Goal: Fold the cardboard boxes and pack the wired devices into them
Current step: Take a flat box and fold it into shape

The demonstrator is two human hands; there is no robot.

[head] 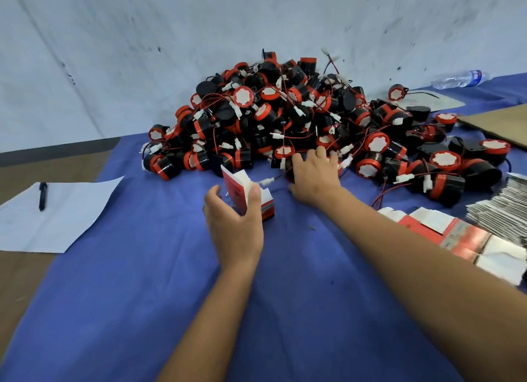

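Box in hand: one small red-and-white cardboard box [247, 195], centre of the frame, upright with its top flaps open; the left hand [233, 225] grips it, thumb on one side and fingers on the other.
Box handling: likely light, thin card that dents if squeezed; best held by the side walls, as now, leaving the mouth free.
Devices: a heap of black-and-red wired devices [299, 119] in the upper middle, spilling right; far too many and too tangled to count.
Device handling: probably rigid plastic drums, light to moderate in weight; the thin red leads with white plugs look snag-prone, so take hold of the drum body, not the wire.
Right hand [315, 176]: spread palm-down, fingers reaching into the near edge of the heap; whether it has closed on a device I cannot tell.
Flat boxes [445, 233]: a fanned stack of unfolded blanks at the right edge; number unclear.
Counter [171, 282]: blue cloth cover.
Others: one paper sheet [57, 219] with one pen [42, 195], left; one water bottle [462, 79], upper right.
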